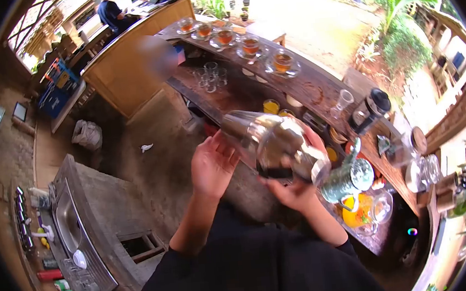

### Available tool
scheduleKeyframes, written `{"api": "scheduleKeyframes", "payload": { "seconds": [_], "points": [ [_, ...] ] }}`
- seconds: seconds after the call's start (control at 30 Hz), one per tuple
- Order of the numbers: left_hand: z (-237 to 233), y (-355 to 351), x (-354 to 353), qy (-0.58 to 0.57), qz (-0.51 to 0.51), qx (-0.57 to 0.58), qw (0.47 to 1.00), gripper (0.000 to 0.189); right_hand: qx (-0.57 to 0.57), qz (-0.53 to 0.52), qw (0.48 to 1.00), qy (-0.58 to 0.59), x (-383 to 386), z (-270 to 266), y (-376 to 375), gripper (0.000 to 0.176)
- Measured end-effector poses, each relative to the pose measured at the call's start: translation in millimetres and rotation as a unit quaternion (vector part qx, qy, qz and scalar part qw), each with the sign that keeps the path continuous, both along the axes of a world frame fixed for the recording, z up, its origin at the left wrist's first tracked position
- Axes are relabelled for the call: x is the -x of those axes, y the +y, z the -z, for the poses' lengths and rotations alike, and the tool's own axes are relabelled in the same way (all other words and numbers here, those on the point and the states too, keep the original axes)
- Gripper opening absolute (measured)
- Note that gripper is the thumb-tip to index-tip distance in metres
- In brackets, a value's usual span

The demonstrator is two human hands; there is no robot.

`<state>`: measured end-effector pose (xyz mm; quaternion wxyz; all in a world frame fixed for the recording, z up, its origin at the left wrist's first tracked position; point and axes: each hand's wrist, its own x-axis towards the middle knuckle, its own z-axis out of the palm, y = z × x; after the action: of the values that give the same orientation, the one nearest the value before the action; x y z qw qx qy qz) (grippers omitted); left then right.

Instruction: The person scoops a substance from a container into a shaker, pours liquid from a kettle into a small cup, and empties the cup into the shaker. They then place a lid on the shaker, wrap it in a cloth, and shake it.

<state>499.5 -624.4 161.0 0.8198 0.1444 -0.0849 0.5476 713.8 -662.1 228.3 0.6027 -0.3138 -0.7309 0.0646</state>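
A shiny metal vessel (288, 146), shaped like a shaker with a narrower tapered end, lies tilted between my two hands in front of my chest. My right hand (294, 192) is wrapped round its wide end, thumb and fingers on opposite sides. At the narrower end, on the left, my left hand (213, 166) touches the metal with its palm turned up. Its fingertips are partly hidden behind the vessel. Reflections blur the vessel's details, and I cannot see inside it. Just right of my right hand stands a clear glass pitcher (348, 180).
Glass cups of amber drink (283, 61) on saucers line the wooden counter (316, 92). Small glasses (211, 76) stand lower down. A French press (370, 110), jars (422, 173) and a jug of orange drink (358, 212) are at right. A sink (69, 224) lies left; a person (110, 14) stands far back.
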Motion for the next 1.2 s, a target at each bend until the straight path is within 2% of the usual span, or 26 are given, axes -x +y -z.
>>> {"api": "scheduleKeyframes", "payload": {
  "seconds": [0.07, 0.1, 0.13, 0.2, 0.27, 0.33, 0.37, 0.4, 0.47, 0.5, 0.53, 0.57, 0.6, 0.67, 0.73, 0.77, 0.8, 0.83, 0.87, 0.93, 0.97, 1.0, 1.03, 1.07, 1.1, 1.2],
  "points": [
    [-19, -3, 9, 0.051, -0.069, 0.032, 0.996, 0.049, 0.004, -0.019, 0.998, 0.059, 19, -5, 10, 0.102],
    [-34, -5, 16, 0.097, -0.069, 0.008, 0.993, 0.047, 0.094, -0.096, 0.983, 0.128, 23, -14, 5, 0.102],
    [-40, -4, 27, 0.143, -0.067, -0.01, 0.987, 0.045, 0.337, -0.2, 0.89, 0.234, 27, -62, -9, 0.102],
    [-22, 15, 60, 0.133, -0.083, -0.029, 0.987, 0.046, 0.249, -0.177, 0.935, 0.182, 65, -40, 26, 0.101],
    [1, 48, 96, -0.035, -0.034, -0.018, 0.999, 0.051, 0.045, -0.114, 0.99, 0.072, 106, -8, 69, 0.101],
    [-18, 48, 123, 0.001, -0.058, 0.002, 0.998, 0.05, 0.063, -0.099, 0.988, 0.097, 139, -5, 78, 0.098],
    [-31, 53, 137, 0.038, -0.081, 0.021, 0.996, 0.049, 0.11, -0.191, 0.966, 0.132, 144, -28, 76, 0.094],
    [-40, 59, 152, 0.035, -0.089, 0.02, 0.995, 0.049, 0.163, -0.28, 0.931, 0.166, 154, -40, 77, 0.091],
    [-47, 65, 182, 0.088, -0.131, -0.099, 0.982, 0.05, 0.221, -0.483, 0.664, 0.526, 198, -30, 87, 0.089],
    [-46, 74, 199, 0.091, -0.135, -0.095, 0.982, 0.05, 0.225, -0.483, 0.66, 0.529, 216, -11, 100, 0.089],
    [-45, 90, 215, 0.135, -0.212, -0.015, 0.968, 0.051, 0.202, -0.33, 0.851, 0.355, 235, 16, 119, 0.089],
    [-44, 101, 228, 0.174, -0.288, 0.064, 0.939, 0.052, 0.156, -0.148, 0.966, 0.146, 250, 28, 136, 0.089],
    [-45, 102, 238, 0.17, -0.295, 0.062, 0.938, 0.052, 0.049, -0.109, 0.98, 0.157, 281, -5, 144, 0.078],
    [-54, 104, 265, 0.228, -0.298, -0.088, 0.923, 0.053, 0.039, -0.234, 0.935, 0.265, 311, -19, 156, 0.069],
    [-64, 110, 272, 0.254, -0.337, -0.081, 0.903, 0.052, 0.057, -0.408, 0.771, 0.487, 321, -19, 143, 0.059],
    [-65, 122, 282, 0.261, -0.348, -0.038, 0.9, 0.052, 0.104, -0.273, 0.914, 0.282, 319, -34, 149, 0.059],
    [-64, 134, 289, 0.268, -0.358, 0.004, 0.894, 0.052, 0.141, -0.118, 0.982, 0.051, 318, -47, 161, 0.061],
    [-61, 144, 295, 0.234, -0.381, 0.037, 0.894, 0.052, 0.044, -0.01, 0.995, -0.083, 338, -37, 179, 0.107],
    [-59, 145, 295, 0.233, -0.384, 0.037, 0.893, 0.052, -0.044, -0.141, 0.987, 0.066, 360, -35, 192, 0.056],
    [-64, 138, 291, 0.228, -0.41, 0.03, 0.883, 0.049, 0.21, -0.092, 0.973, -0.013, 329, -71, 160, 0.104],
    [-68, 136, 292, 0.237, -0.396, -0.014, 0.887, 0.049, 0.241, -0.334, 0.881, 0.234, 334, -49, 168, 0.078],
    [-67, 142, 297, 0.237, -0.399, -0.01, 0.886, 0.049, 0.244, -0.529, 0.675, 0.453, 341, -18, 182, 0.054],
    [-65, 152, 305, 0.23, -0.383, 0.012, 0.894, 0.052, 0.193, -0.365, 0.891, 0.191, 337, -1, 204, 0.073],
    [-62, 162, 312, 0.224, -0.367, 0.032, 0.902, 0.054, 0.113, -0.149, 0.977, -0.098, 330, 11, 228, 0.093],
    [-57, 173, 319, 0.232, -0.381, 0.064, 0.892, 0.061, 0.06, -0.119, 0.991, 0.001, 373, -5, 232, 0.094],
    [-56, 176, 325, 0.204, -0.372, -0.013, 0.906, 0.064, 0.18, -0.235, 0.948, 0.119, 371, -25, 235, 0.093]
  ]
}}
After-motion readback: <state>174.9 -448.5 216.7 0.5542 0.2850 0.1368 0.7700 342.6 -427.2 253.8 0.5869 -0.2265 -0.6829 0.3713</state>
